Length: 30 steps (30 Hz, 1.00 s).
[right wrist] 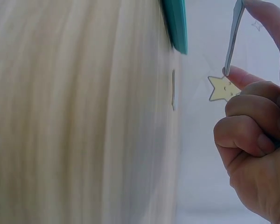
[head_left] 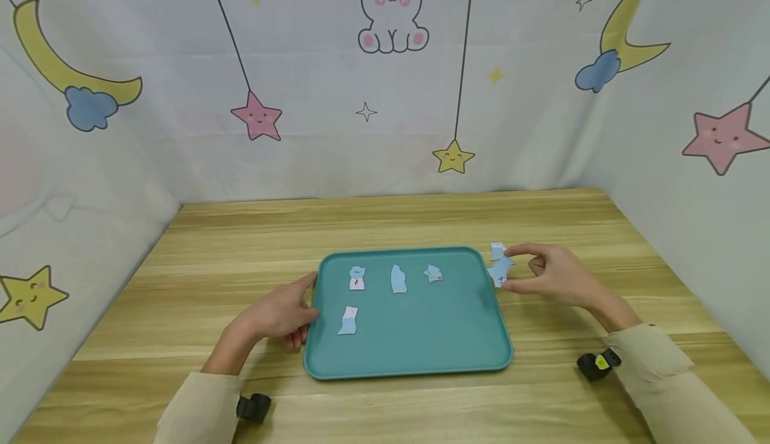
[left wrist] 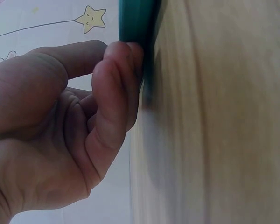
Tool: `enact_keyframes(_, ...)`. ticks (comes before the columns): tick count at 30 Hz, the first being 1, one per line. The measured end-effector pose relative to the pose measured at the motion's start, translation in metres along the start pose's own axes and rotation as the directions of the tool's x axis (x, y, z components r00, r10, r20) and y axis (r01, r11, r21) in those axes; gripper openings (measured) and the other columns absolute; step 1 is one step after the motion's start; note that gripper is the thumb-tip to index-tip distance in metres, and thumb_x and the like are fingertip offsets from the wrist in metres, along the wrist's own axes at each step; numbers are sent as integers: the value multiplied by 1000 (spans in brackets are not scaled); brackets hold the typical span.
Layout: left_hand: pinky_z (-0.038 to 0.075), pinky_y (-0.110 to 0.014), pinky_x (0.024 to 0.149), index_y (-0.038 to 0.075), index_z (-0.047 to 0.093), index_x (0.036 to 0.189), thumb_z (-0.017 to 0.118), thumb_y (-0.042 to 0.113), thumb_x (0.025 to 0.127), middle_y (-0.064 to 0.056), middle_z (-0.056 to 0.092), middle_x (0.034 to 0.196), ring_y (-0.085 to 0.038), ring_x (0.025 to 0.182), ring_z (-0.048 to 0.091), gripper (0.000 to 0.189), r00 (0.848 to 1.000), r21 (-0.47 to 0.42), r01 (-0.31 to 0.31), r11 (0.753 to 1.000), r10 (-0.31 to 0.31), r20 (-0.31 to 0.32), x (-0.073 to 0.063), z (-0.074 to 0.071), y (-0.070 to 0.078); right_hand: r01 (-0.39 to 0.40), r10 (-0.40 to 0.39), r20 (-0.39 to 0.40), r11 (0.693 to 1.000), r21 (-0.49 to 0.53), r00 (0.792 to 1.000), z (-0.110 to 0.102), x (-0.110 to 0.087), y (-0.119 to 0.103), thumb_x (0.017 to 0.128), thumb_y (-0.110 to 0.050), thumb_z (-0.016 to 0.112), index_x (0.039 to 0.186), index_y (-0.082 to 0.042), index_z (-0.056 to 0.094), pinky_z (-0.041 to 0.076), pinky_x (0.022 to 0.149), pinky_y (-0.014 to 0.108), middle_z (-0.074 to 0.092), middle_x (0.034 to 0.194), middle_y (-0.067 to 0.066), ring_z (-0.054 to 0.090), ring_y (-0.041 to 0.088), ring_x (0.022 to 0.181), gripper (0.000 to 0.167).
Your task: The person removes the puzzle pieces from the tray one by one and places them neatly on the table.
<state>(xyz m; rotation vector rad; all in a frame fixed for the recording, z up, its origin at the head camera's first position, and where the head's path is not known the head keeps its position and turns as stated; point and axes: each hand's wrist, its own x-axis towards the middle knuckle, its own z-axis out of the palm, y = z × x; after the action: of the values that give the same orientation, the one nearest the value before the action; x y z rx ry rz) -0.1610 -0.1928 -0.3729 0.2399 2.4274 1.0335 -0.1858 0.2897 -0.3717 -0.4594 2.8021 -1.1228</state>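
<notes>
At the left rim of a teal tray point(head_left: 415, 344), my left hand point(head_left: 278, 311) grips the edge, with index finger and thumb on the rim. In the left wrist view its other fingers point(left wrist: 113, 100) curl against the tray's side. My right hand point(head_left: 556, 277) pinches an irregular light-blue puzzle piece point(head_left: 499, 271) between thumb and index finger, by opposite ends. That piece appears edge-on, thin and raised off the table, in the right wrist view point(right wrist: 234, 39). Several similar printed pieces lie apart inside the tray, among them a plain blue one point(head_left: 399, 279).
Another small piece point(head_left: 497, 251) lies on the wooden table point(head_left: 391, 223) just outside the tray's upper right corner. Within the tray are further pieces at upper left point(head_left: 357, 278), lower left point(head_left: 347, 321) and upper right point(head_left: 433, 273). A printed curtain point(head_left: 337, 156) hangs behind the table.
</notes>
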Motion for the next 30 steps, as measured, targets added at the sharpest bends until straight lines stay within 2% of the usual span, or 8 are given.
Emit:
enact_keyframes(9, 58, -33, 47, -3, 8, 168, 56, 3, 102, -10, 63, 59, -16, 44, 61, 82, 1000, -10, 17, 1000, -17, -1, 0, 0, 3, -39, 39, -5, 999, -24, 999, -16, -2, 14, 84, -34, 90, 135, -2, 67, 31, 54, 25, 22, 63, -10, 23, 5, 55, 64)
enact_keyframes(15, 58, -34, 47, -3, 9, 168, 56, 3, 101, -10, 63, 59, -16, 44, 61, 82, 1000, -4, 15, 1000, -15, -4, 0, 1, 3, -59, 59, -2, 995, -76, 998, -26, 0, 23, 85, -40, 88, 136, -2, 66, 30, 53, 25, 24, 63, -9, 23, 6, 55, 67)
enact_keyframes(30, 58, -34, 47, -3, 10, 168, 57, 4, 101, -9, 63, 59, -16, 44, 60, 82, 1000, -2, 18, 1000, -18, -9, 0, 2, 1, -96, 97, 2, 986, -135, 995, -40, 6, 44, 87, -45, 85, 139, -2, 64, 29, 49, 23, 25, 61, -9, 24, 6, 54, 71)
